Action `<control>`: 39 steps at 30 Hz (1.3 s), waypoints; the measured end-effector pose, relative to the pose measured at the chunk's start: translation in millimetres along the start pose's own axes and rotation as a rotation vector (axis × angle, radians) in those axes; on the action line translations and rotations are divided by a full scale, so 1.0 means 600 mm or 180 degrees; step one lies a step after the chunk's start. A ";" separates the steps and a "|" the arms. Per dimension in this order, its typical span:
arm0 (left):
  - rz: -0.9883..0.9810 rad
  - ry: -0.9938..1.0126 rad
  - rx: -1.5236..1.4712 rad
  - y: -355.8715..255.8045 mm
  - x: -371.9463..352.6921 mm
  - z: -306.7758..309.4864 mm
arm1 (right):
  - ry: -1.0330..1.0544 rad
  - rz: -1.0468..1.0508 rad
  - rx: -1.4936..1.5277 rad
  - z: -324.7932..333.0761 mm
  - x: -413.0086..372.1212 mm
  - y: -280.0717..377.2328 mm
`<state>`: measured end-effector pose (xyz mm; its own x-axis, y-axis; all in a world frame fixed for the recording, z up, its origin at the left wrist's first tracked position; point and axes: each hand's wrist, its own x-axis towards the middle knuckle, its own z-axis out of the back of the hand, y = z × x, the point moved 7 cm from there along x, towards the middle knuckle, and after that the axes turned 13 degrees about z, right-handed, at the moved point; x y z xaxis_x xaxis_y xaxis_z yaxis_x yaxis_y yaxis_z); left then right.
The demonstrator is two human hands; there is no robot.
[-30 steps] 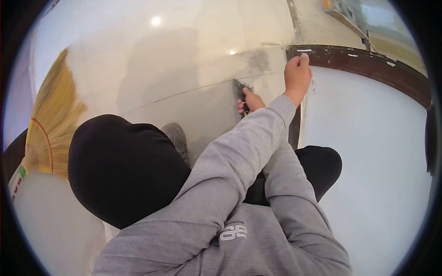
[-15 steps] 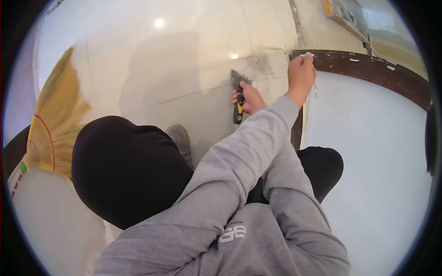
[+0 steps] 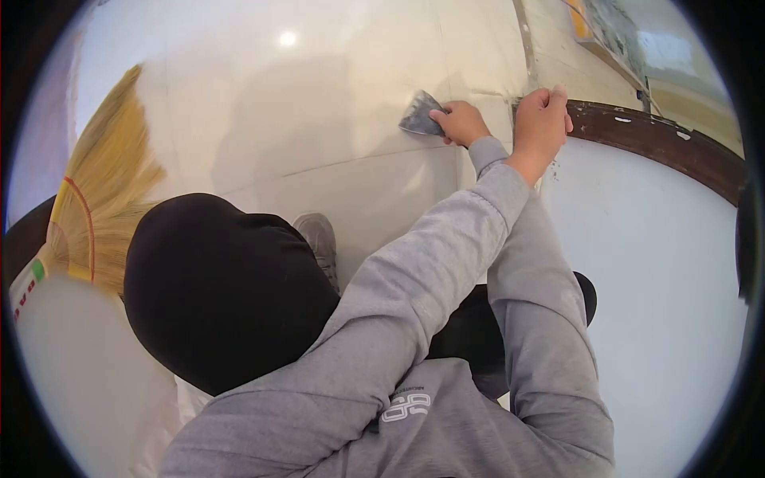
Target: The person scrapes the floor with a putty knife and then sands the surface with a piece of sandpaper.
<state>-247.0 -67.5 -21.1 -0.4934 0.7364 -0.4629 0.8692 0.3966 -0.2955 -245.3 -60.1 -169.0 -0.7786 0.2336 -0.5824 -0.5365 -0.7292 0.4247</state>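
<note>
My arms cross, the left sleeve over the right. My right hand [image 3: 464,123] is closed around a putty knife [image 3: 421,115], its broad grey blade pointing left close over the pale tiled floor [image 3: 382,187]. The handle is hidden in the palm and fingers. My left hand [image 3: 539,131] is closed with bent fingers beside the end of a dark brown strip [image 3: 649,135] marked with white spots. What its fingertips hold, if anything, cannot be made out. Small dark crumbs lie just below that hand.
A straw broom [image 3: 111,167] stands at the left beside my bent black-clad knee [image 3: 223,295]. My grey shoe [image 3: 317,243] rests on the tiles. A smooth white surface [image 3: 645,295] fills the right, and a board with an orange edge [image 3: 583,24] sits at the upper right.
My right hand has moved up and right, turning the putty knife so its blade points left. A dark smudge on the tiles no longer shows. My left hand has shifted slightly right and down.
</note>
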 end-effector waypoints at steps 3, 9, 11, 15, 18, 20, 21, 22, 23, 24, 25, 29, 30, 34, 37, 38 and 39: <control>-0.0099 0.0012 -0.0137 -0.014 -0.002 -0.002 | 0.0165 -0.0312 -0.0485 0.035 0.001 -0.047; -0.0119 0.0232 -0.0132 -0.017 -0.009 -0.030 | -0.0228 0.0669 -0.1646 0.095 0.004 -0.031; -0.0091 0.0319 -0.0060 -0.010 -0.012 -0.040 | 0.0047 0.0600 -0.1254 0.047 -0.011 0.026; -0.0102 0.0369 -0.0042 -0.007 -0.017 -0.051 | 0.0186 0.0917 -0.1466 -0.011 -0.005 0.018; -0.0210 0.0305 0.0060 -0.025 -0.021 -0.049 | 0.0038 0.0823 -0.1493 0.044 0.012 -0.064; -0.0320 0.0275 0.0097 -0.027 -0.018 -0.047 | -0.0015 0.0610 -0.1660 0.073 -0.003 -0.060; -0.0308 0.0298 0.0096 -0.025 -0.018 -0.048 | 0.0010 0.0422 -0.1870 0.092 -0.017 -0.039; -0.0200 0.0280 0.0028 -0.022 -0.016 -0.045 | 0.0036 0.0237 -0.2085 0.099 -0.026 -0.028; -0.0099 0.0260 -0.0046 -0.019 -0.015 -0.043 | 0.0025 0.0224 -0.2102 0.087 -0.031 -0.017; -0.0097 0.0279 -0.0055 -0.014 -0.014 -0.048 | -0.0038 0.0564 -0.1728 0.062 -0.031 -0.002; -0.0101 0.0325 -0.0039 -0.007 -0.015 -0.054 | -0.0101 0.0904 -0.1342 0.039 -0.035 0.019; -0.0156 0.0504 0.0076 -0.001 -0.033 -0.073 | 0.0131 0.1065 -0.1221 -0.034 -0.042 0.030; -0.0152 0.0488 0.0081 -0.003 -0.035 -0.072 | 0.0110 0.1003 -0.1156 -0.030 -0.029 0.000; -0.0326 0.0371 0.0174 -0.016 -0.030 -0.061 | -0.0117 0.0880 -0.1412 0.053 -0.016 -0.062; -0.0239 0.0376 0.0030 -0.016 -0.023 -0.057 | 0.0094 0.0283 -0.2245 0.105 -0.028 -0.063; -0.0165 0.0371 0.0009 -0.014 -0.020 -0.056 | -0.0213 0.0361 -0.2038 0.111 -0.030 -0.050; -0.0167 0.0379 -0.0004 -0.016 -0.023 -0.058 | -0.0513 0.0440 -0.1825 0.114 -0.033 -0.037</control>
<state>-247.5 -62.6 16.9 -0.5307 0.7745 -0.3443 0.8423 0.4368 -0.3157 -240.3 -4.6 -119.3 -0.8920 0.1738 -0.4173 -0.2012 -0.9793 0.0222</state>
